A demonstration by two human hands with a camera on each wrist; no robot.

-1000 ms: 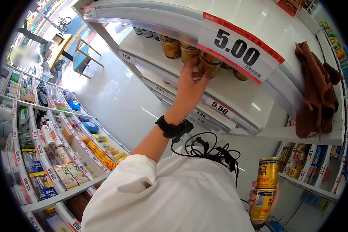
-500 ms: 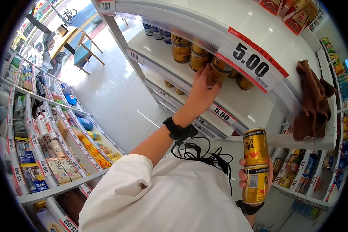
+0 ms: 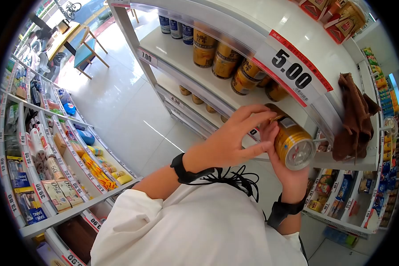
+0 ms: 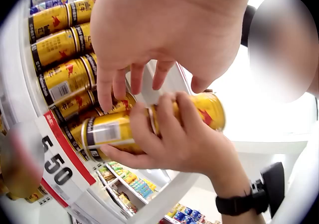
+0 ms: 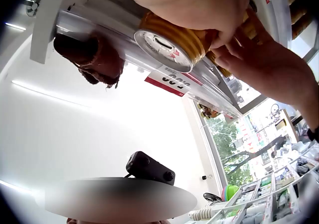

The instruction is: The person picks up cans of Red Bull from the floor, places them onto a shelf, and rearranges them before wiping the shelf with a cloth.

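The right hand (image 3: pixel 288 170) grips two gold drink cans (image 3: pixel 292 142), stacked end to end and tipped on their side. Its fingers are curled round the join between them, and the silver base of one can faces the head camera. The left hand (image 3: pixel 226 144) reaches across from the other side, fingers spread and fairly straight. Its fingertips rest on the upper can's wall and its thumb lies beneath, without closing around it. The pair of cans is held in the air just in front of the edge of a white shop shelf (image 3: pixel 173 48), below the shelf's front rail.

Across the aisle, a second shelving unit (image 3: pixel 53 146) carries rows of small packets and tubes behind price strips. A brown cloth (image 3: pixel 354 115) hangs over the right end of the white shelf. A red-and-white price label (image 3: pixel 292 73) reading 5.00 is fixed to the rail. Behind it stands a row of matching gold cans (image 3: pixel 217 57), with blue-and-white cans (image 3: pixel 175 26) farther along. A black strap (image 3: pixel 184 170) circles the left wrist, and a tangle of black cable sits beside it.
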